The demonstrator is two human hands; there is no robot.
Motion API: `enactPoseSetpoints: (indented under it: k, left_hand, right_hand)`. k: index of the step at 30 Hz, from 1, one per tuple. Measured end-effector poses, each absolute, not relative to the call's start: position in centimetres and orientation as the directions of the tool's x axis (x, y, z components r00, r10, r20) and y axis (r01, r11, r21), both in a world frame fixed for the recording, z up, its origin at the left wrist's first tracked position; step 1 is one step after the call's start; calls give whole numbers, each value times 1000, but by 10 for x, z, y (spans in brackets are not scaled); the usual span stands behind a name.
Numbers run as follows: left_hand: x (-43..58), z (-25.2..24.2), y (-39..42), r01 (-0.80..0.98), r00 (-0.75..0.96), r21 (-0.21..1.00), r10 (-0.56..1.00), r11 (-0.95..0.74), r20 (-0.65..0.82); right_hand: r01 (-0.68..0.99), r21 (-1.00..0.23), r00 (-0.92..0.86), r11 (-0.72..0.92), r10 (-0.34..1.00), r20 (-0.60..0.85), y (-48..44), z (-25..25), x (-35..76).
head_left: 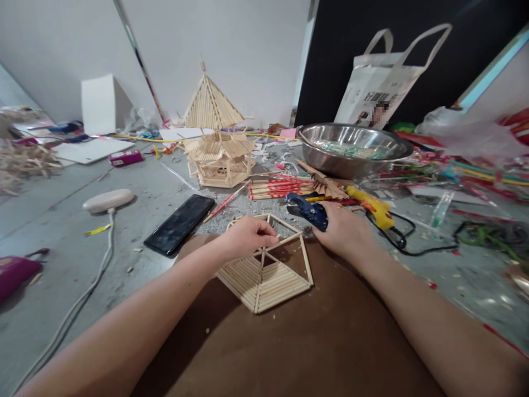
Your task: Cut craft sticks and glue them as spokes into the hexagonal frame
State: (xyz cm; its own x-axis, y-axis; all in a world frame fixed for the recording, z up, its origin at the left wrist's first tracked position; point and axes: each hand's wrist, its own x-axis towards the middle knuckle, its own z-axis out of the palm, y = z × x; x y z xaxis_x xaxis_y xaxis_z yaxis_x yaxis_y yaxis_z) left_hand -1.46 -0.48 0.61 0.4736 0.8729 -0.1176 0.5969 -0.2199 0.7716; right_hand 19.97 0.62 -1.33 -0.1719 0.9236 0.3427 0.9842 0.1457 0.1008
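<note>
A hexagonal frame of thin wooden sticks lies on the brown cloth in front of me; rows of sticks fill its near sections, while the far ones are open. Over its upper part is my left hand, thumb and fingers pinched together near one of the spokes. Whatever the fingertips hold is hidden. My right hand is wrapped round dark blue hand cutters, their jaws pointing left, just beyond the frame's far right corner. Behind stands a stick-built pavilion model with a pointed roof.
Left of the frame lies a black phone, with a white corded device farther left. Red-wrapped sticks, a yellow glue gun and a steel bowl sit ahead and right. A white bag leans behind.
</note>
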Motion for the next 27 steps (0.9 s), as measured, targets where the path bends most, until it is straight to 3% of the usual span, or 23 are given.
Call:
enactPoseSetpoints:
  k: [14,27]
  left_hand:
    - [-18,8,-7,789,495,537,828,-300,-264]
    - [-14,-7,-6,750,540,570,807,-335,-237]
  right_hand:
    - [963,149,-263,226,912,315,5,-17,199]
    - [967,146,-244,210,931,271,5,-21,198]
